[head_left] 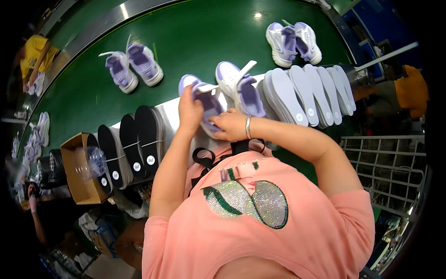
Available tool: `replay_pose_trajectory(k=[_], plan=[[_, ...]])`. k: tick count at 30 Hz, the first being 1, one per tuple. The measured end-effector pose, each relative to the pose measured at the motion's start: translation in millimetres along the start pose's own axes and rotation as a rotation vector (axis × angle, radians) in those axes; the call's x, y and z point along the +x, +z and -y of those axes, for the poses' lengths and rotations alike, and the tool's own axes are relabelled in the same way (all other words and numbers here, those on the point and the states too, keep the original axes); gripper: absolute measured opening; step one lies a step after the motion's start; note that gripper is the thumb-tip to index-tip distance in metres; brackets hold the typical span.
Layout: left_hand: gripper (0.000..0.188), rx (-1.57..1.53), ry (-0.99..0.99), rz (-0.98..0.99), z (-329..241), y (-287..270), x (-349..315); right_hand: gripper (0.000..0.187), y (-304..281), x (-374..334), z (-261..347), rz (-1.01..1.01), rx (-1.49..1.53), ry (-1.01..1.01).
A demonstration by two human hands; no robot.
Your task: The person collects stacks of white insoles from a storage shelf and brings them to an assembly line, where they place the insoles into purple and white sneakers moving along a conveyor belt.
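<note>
Green tabletop point(195, 35): stretches away to the far side, pale metal strip point(170, 113) along its near edge.
Purple-and-white shoe point(212, 106): near edge, middle, toe pointing far, between both hands.
Left hand point(191, 110): grasping the shoe's left side.
Right hand point(228, 124): fingers at the heel; cannot tell whether they grip.
Second shoe point(250, 96): just right.
Grey insoles point(285, 95): near right, in stacks.
Black insoles point(147, 128): near left, banded.
Cardboard box point(73, 172): farther left.
</note>
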State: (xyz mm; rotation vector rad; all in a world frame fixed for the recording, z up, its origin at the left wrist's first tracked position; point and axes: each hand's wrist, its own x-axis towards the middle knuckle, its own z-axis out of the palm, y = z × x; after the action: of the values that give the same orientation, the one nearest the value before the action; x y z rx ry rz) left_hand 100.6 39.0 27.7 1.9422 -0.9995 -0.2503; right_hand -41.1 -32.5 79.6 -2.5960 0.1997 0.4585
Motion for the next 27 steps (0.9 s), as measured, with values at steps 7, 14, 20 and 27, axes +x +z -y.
replay_pose_trajectory(k=[7,14,20,27], plan=[[0.049,0.202,0.423,-0.425,-56,-27,-2,0.020,-45,-88,-76,-0.820,0.016,0.311],[0.053,-0.075,0.334,0.133,-89,57,18,0.040,-25,-162,-156,-0.571,-0.049,1.085],[0.029,-0.109,-0.029,0.243,-77,75,38,0.036,-38,-178,-139,-0.616,-0.166,1.124],[0.027,-0.037,-0.047,0.182,-76,75,31,0.022,-82,-146,-50,-0.172,1.187,0.626]])
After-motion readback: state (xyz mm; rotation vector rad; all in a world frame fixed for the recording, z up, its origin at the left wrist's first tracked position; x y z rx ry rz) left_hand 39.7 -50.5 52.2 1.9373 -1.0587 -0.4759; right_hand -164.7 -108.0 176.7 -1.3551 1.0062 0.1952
